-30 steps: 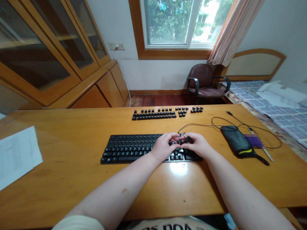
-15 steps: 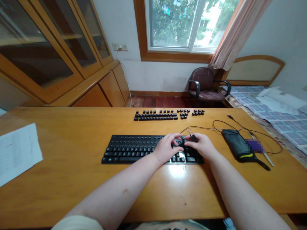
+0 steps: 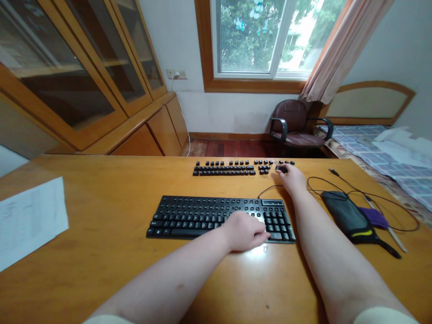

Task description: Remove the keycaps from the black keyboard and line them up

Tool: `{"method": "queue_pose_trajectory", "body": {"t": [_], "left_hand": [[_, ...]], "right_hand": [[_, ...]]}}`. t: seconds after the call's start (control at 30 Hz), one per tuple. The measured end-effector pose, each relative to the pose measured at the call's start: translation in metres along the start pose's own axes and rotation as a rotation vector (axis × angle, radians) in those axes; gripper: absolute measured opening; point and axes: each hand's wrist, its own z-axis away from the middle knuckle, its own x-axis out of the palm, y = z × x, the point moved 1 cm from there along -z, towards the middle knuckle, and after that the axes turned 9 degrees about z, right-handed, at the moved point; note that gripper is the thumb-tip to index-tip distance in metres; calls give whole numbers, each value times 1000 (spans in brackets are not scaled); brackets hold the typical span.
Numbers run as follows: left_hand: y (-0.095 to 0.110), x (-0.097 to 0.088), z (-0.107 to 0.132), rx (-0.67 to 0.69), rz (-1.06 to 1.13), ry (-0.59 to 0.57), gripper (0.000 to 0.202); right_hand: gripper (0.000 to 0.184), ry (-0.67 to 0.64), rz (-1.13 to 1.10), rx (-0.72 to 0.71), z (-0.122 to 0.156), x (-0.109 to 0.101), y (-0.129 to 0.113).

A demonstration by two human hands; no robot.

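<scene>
A black keyboard (image 3: 199,213) lies on the wooden desk. Many of its upper-row keys are off, showing bare sockets. My left hand (image 3: 245,230) rests over its right part, fingers curled under and thumb pointing right; anything inside is hidden. My right hand (image 3: 294,179) reaches to the far side of the desk, closed on a keycap puller (image 3: 281,169) with a dark handle and thin wire ends. Removed keycaps (image 3: 224,173) stand in rows left of that hand, and several more sit just behind it. Whether a loose keycap is also between those fingers, I cannot tell.
Right of my right forearm lie a black pouch (image 3: 347,216), a purple item (image 3: 374,218) and a looped cable (image 3: 381,198). Paper sheets (image 3: 32,220) lie at the left. A chair (image 3: 292,121) stands beyond the desk's far edge (image 3: 151,157).
My right hand has moved from the keyboard forward to the keycap rows, still holding the puller. My left hand has lowered slightly towards the keyboard's front edge. The view has shifted a little.
</scene>
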Motion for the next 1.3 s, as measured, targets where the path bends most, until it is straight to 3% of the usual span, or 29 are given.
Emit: {"method": "queue_pose_trajectory", "body": {"t": [0.47,0.8,1.07,1.3], "left_hand": [[0,2,1,37,-34,22,33],[-1,2,0,35,-22,21,33],[0,1,0,39,-21,23,33],[0,1,0,39,-20,37,33]], "right_hand": [[31,-179,157,-138,-3,15,5],[35,-186,202,-163,-4,18,3],[35,-143,124,-47,-2,13,1],[32,-139,125,-84,-2,17,1]]}}
